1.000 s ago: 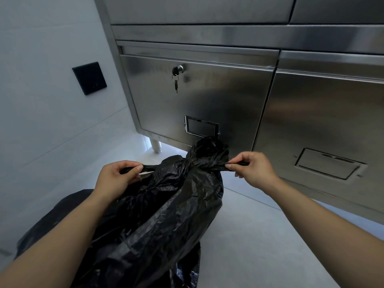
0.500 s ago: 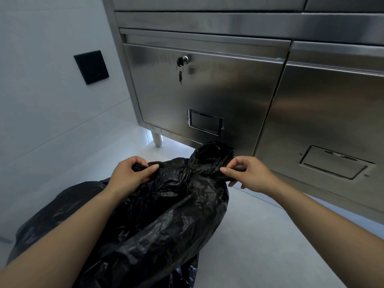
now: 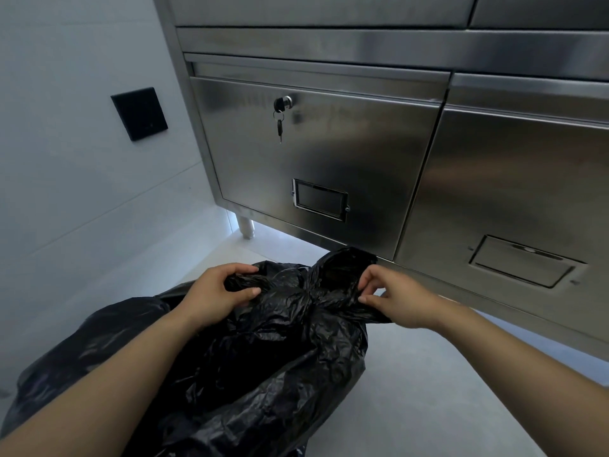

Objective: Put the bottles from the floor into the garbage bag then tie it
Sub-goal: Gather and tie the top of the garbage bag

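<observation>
A black garbage bag (image 3: 263,364) stands on the floor in front of me, its top gathered into a knot (image 3: 313,295). My left hand (image 3: 217,291) grips the left twisted end of the bag's top. My right hand (image 3: 395,295) pinches the right end beside the knot between thumb and fingers. No bottles show; the bag's contents are hidden by the plastic.
A stainless steel cabinet (image 3: 329,153) fills the back, with a key (image 3: 280,125) hanging in its lock and a leg (image 3: 245,227) at its left corner. A black wall plate (image 3: 140,113) sits on the white wall at left. Grey floor (image 3: 428,390) lies to the right.
Both hands have moved inward toward the knot, slackening the bag ends that were pulled taut sideways. My view has tilted up slightly, so the bag sits lower in frame.
</observation>
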Available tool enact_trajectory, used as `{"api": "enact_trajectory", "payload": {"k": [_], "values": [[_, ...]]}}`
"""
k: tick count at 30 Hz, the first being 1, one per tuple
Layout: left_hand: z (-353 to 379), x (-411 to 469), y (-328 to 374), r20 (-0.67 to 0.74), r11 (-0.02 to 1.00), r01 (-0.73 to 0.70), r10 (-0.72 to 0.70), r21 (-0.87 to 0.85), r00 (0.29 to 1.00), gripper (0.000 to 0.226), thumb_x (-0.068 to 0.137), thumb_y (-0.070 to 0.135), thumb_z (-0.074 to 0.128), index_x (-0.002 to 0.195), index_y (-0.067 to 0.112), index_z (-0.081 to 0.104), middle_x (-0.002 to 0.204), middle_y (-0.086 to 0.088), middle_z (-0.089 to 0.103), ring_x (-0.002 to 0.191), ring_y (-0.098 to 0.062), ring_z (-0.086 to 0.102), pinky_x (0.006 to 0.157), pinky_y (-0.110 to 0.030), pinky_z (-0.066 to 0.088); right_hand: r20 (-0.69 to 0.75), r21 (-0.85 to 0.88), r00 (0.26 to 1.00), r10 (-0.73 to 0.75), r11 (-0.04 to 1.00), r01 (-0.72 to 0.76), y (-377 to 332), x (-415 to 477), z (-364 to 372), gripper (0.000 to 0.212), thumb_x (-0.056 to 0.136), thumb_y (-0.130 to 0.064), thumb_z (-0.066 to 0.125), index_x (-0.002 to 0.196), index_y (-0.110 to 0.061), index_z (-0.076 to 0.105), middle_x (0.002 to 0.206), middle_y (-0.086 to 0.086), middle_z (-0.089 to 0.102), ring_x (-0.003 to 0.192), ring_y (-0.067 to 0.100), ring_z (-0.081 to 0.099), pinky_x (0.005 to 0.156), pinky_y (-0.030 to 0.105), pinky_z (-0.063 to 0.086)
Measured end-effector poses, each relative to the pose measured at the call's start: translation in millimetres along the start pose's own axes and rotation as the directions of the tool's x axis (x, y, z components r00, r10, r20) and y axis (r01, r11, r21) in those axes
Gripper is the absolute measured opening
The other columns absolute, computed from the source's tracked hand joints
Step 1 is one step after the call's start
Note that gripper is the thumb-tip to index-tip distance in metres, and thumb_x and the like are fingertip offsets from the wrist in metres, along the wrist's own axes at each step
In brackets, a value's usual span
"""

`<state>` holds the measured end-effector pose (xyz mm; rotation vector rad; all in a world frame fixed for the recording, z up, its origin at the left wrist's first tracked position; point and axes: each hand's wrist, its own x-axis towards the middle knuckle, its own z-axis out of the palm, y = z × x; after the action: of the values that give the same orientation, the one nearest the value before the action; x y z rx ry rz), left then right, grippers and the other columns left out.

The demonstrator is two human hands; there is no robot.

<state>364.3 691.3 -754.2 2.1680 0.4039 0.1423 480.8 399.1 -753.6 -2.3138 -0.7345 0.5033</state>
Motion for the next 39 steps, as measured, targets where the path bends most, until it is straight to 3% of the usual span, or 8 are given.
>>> {"api": "enact_trajectory", "payload": {"k": [6,9,12,21,26,30,33,39], "values": [[5,2,6,0.006,1.0,-0.015,0.015,0.019,1.0,0.026,0.073,0.023,0.079,0.088,0.04,0.067,0.098,0.016,0.068,0.084,0.009,0.062,0.073,-0.008,0.042,0.043,0.035,0.997,0.058,0.998,-0.06,4,-12,7,0.031,0.07,-0.04,0.078,0.087,-0.029,0.055,0.088,-0.007,0.065,0.062,0.006,0.058,0.06,0.021,0.049],[7,3,9,0.032,0.999,-0.006,0.005,0.038,0.999,0.03,0.065,0.029,0.084,0.088,0.039,0.068,0.098,0.018,0.066,0.09,0.005,0.06,0.08,-0.015,0.042,0.051,0.005,0.997,0.058,0.998,-0.058,3,-15,5,0.039,0.062,-0.044,0.082,0.087,-0.034,0.054,0.089,-0.009,0.065,0.074,0.005,0.059,0.071,0.024,0.052],[9,2,10,0.062,0.996,-0.008,0.002,0.085,0.998,0.029,0.062,0.031,0.086,0.083,0.039,0.067,0.088,0.019,0.068,0.083,0.007,0.061,0.068,-0.01,0.041,0.078,-0.038,0.996,0.047,0.998,-0.044,0,-17,3,0.044,0.059,-0.047,0.083,0.089,-0.036,0.054,0.096,-0.01,0.064,0.09,0.008,0.061,0.082,0.028,0.052],[-4,3,8,-0.004,0.989,-0.018,0.019,0.146,1.0,0.027,0.068,0.037,0.08,0.068,0.022,0.058,0.057,0.0,0.068,0.045,-0.008,0.056,0.05,-0.022,0.043,-0.2,0.05,0.975,-0.1,0.993,0.112,-24,-1,-10,0.013,0.08,-0.019,0.072,0.093,-0.019,0.07,0.074,-0.016,0.063,0.057,-0.005,0.06,0.055,0.006,0.042],[-5,0,9,0.034,0.988,-0.002,-0.003,0.156,0.999,0.03,0.074,0.033,0.076,0.072,0.019,0.049,0.055,-0.002,0.065,0.05,-0.016,0.063,0.057,-0.029,0.047,-0.25,0.034,0.961,-0.115,0.991,0.127,-35,3,-9,0.006,0.084,-0.018,0.068,0.089,-0.021,0.07,0.079,-0.008,0.068,0.055,0.003,0.062,0.054,0.009,0.044],[-6,-2,12,0.061,0.997,-0.011,0.007,0.074,0.998,0.012,0.076,0.027,0.076,0.081,0.027,0.064,0.068,-0.01,0.07,0.055,-0.017,0.065,0.066,-0.033,0.054,-0.269,0.08,0.962,-0.054,0.994,0.078,-36,4,-4,0.011,0.08,-0.023,0.073,0.09,-0.021,0.07,0.082,-0.008,0.069,0.053,-0.003,0.058,0.058,0.01,0.045],[-5,-4,16,0.062,0.999,-0.01,0.007,0.049,0.998,0.004,0.076,0.028,0.076,0.076,0.028,0.072,0.062,-0.006,0.069,0.048,-0.009,0.058,0.06,-0.025,0.049,-0.276,0.129,0.961,0.014,0.991,0.023,-36,5,-2,0.025,0.069,-0.028,0.082,0.091,-0.021,0.072,0.081,-0.013,0.067,0.058,-0.006,0.055,0.065,0.014,0.045],[-2,-4,25,-0.016,0.992,0.019,-0.021,-0.122,1.0,0.01,0.079,0.022,0.073,0.07,0.018,0.073,0.045,0.007,0.059,0.041,0.0,0.051,0.045,-0.007,0.039,-0.329,0.16,0.943,0.039,0.987,0.015,-37,5,-8,0.009,0.073,-0.021,0.079,0.078,-0.022,0.072,0.071,-0.011,0.067,0.045,0.001,0.055,0.047,0.011,0.042]]}}
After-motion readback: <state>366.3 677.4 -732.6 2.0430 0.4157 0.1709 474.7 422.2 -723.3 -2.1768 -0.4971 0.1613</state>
